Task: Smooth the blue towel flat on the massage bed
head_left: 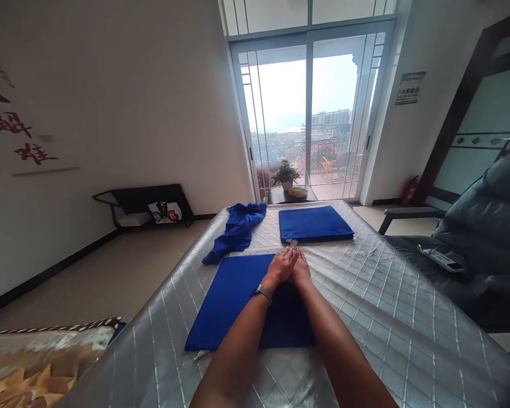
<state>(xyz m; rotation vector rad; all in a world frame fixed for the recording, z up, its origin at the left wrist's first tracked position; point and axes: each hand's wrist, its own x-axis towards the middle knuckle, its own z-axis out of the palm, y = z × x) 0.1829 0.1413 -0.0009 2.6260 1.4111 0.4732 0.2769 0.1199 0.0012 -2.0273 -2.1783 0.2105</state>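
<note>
A flat blue cloth (242, 294), spread as a rough rectangle, lies on the silver quilted cover in front of me. My left hand (283, 264), with a watch band at its wrist, rests on the cloth's far right part, fingers stretched forward. Close against it, my right hand (301, 268) lies at the same corner with its fingers extended, partly covered by the left. Just past the fingertips is a neat stack of folded blue cloth (317, 222); a small whitish piece shows at its near edge. Farther left, a crumpled blue cloth (240, 229) lies loosely.
The silver quilted cover (365, 306) spans the table or bed. Beyond it, a potted plant (286, 174) and a yellow box (298, 192) stand before the sliding glass door. A dark armchair (471, 221) holding a power strip (442, 259) is at right; a black rack (148, 204) stands left.
</note>
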